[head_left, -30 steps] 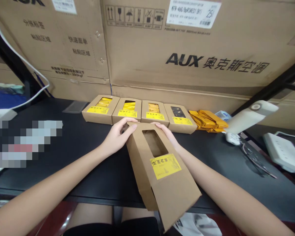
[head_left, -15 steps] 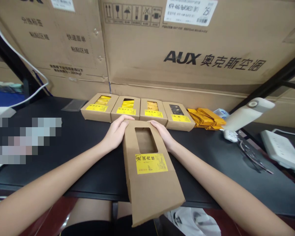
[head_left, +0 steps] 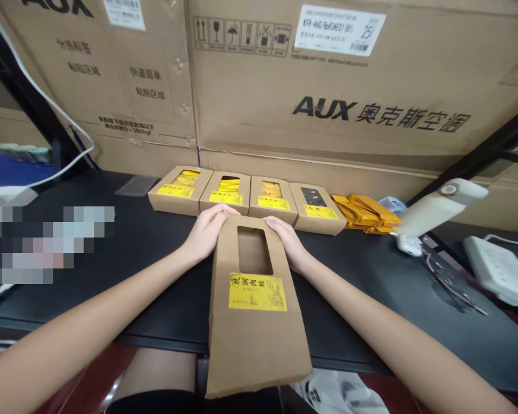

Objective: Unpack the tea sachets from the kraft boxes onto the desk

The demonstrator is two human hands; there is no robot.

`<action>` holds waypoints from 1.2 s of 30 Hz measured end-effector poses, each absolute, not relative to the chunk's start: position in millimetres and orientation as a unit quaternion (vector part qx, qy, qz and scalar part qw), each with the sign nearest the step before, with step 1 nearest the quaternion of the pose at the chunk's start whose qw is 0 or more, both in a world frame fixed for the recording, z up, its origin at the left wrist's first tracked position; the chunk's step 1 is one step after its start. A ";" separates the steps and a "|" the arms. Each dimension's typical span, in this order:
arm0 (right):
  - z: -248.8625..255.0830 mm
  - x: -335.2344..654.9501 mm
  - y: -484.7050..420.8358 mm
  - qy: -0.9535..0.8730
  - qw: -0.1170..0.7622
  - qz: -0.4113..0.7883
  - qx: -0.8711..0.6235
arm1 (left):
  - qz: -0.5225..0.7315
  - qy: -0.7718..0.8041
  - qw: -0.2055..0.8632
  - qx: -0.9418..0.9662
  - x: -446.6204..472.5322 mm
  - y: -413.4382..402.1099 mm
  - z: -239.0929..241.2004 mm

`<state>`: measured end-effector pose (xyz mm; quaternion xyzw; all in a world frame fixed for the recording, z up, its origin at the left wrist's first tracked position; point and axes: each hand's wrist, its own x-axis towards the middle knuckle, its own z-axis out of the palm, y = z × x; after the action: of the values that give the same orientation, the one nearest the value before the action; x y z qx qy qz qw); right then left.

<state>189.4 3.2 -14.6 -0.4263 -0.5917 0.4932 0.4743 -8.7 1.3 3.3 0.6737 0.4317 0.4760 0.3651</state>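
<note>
Between my hands is a brown cardboard box [head_left: 259, 339] with a cut-out window and a yellow label [head_left: 258, 292]. Its far end is in my grasp, and its open flap end points toward me past the table edge. Only bare cardboard shows through the window. My left hand [head_left: 207, 233] is closed on the far left corner, and my right hand [head_left: 287, 241] on the far right corner. Just beyond my fingers stands a row of several similar boxes [head_left: 227, 195]; yellow packets show in some windows, dark ones in the rightmost box [head_left: 317, 213].
Orange packets [head_left: 366, 214] are heaped right of the row. A white bottle [head_left: 442, 207] leans behind glasses [head_left: 453, 284] and a small white case [head_left: 409, 245]. A power strip [head_left: 498, 273] lies at far right. Large AUX cartons [head_left: 259, 103] back the black table [head_left: 151, 247].
The near end of the held box has swung a little to the left, so it lies straighter toward me. Both hands keep their hold. The camera view has shifted slightly.
</note>
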 end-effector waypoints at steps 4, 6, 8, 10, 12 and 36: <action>-13.7 189.6 1.9 -0.586 0.476 0.501 -0.422 | 0.475 0.433 0.370 0.671 -8.6 2.2 4.6; -13.6 190.0 1.6 -0.581 0.476 0.506 -0.424 | 0.478 0.433 0.373 0.667 -8.4 2.3 5.5; -13.7 190.4 1.5 -0.576 0.475 0.510 -0.427 | 0.481 0.433 0.376 0.664 -8.1 2.0 6.2; -13.8 190.8 1.5 -0.575 0.475 0.511 -0.427 | 0.483 0.433 0.380 0.659 -8.1 1.4 6.6; -13.9 190.9 1.4 -0.575 0.475 0.512 -0.425 | 0.484 0.432 0.383 0.658 -8.3 0.9 6.6; -22.6 196.8 9.8 -0.467 0.452 0.695 -0.307 | 0.558 0.445 0.402 0.574 -11.7 8.8 3.8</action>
<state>196.8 9.8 -22.6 -0.3073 -0.4674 0.6949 0.4520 -11.7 8.8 3.8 0.5741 0.4448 0.5578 0.4018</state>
